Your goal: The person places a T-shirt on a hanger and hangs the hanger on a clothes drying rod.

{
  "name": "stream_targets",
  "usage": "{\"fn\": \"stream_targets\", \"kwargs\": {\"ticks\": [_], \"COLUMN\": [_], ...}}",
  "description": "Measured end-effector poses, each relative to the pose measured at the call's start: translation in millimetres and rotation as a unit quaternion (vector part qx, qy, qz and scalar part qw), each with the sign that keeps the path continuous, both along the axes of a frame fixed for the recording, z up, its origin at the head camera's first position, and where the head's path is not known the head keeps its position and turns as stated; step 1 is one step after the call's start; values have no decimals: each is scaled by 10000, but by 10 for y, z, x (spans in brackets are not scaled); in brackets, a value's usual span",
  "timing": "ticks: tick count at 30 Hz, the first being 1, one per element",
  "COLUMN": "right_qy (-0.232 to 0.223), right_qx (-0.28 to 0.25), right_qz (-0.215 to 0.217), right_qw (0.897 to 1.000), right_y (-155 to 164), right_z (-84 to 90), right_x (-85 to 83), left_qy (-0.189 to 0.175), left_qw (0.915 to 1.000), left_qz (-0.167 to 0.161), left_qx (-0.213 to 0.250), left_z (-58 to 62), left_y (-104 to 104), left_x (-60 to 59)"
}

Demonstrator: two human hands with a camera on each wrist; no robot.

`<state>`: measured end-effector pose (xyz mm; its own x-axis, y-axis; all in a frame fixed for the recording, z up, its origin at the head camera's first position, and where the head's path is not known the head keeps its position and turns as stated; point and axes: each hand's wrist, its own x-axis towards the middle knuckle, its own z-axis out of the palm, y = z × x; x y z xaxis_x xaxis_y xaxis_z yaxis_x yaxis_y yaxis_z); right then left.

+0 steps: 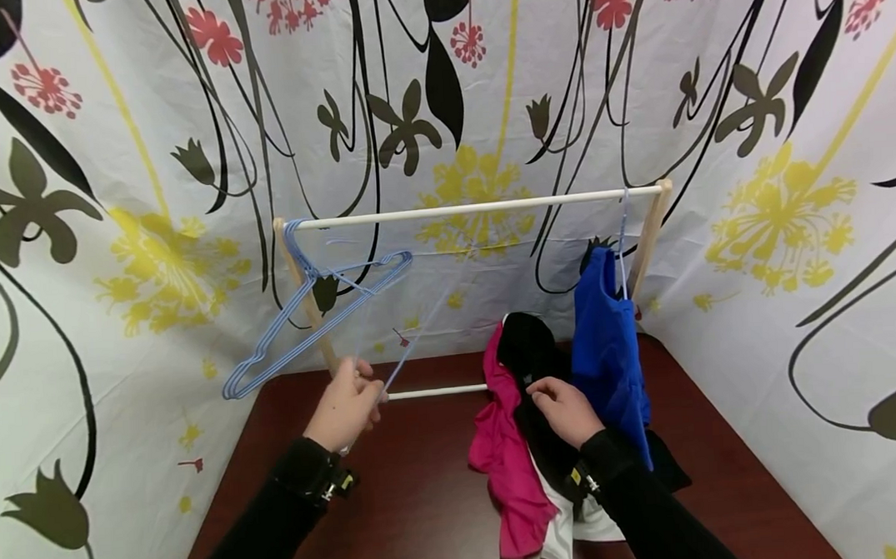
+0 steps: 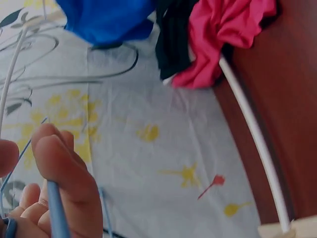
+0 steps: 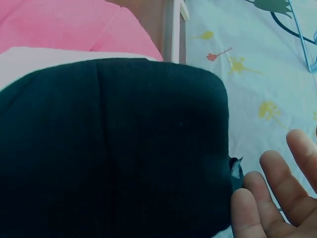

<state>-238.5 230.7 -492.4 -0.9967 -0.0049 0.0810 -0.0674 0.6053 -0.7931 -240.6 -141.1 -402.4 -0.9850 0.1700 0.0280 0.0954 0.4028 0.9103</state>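
While left hand (image 1: pixel 346 407) pinches thin blue wire hanger (image 1: pixel 392 374), right hand (image 1: pixel 566 409) rests open-fingered on black garment (image 1: pixel 529 351).

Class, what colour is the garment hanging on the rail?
Blue garment, clearest in the head view.

Even, bright, diffuse illumination is recorded in the head view; only faint shadows are cast on the desk (image 1: pixel 427 497). Straight lines are bowed toward the frame edges (wide-angle distortion). The blue hanger (image 1: pixel 402 361) held at the left hand (image 1: pixel 346 406) is smeared by motion blur. Both wrist views are rendered soft, with near fingers (image 2: pixel 69 183) and black garment (image 3: pixel 114 148) out of focus.
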Motion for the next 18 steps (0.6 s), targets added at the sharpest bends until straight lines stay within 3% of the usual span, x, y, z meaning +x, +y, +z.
{"fn": "stream_targets", "kwargs": {"ticks": [6,12,18], "right_qy": [264,929,713], "right_qx": [203,407,863], "right_qz": [-60,-188,-235], "right_qw": [9994,9947,9934], "right_y": [-142,-247,-264], "right_z": [38,196,242], "right_x": [-164,-494,-858], "left_qy": [-126,3,153], "left_qw": [9995,9980,9947], "left_qz": [-291,-500,-663], "left_qx": [-28,-377,-773], "left_z": [-206,-311,-402], "left_y": [149,241,269], "left_x": [43,111,189]}}
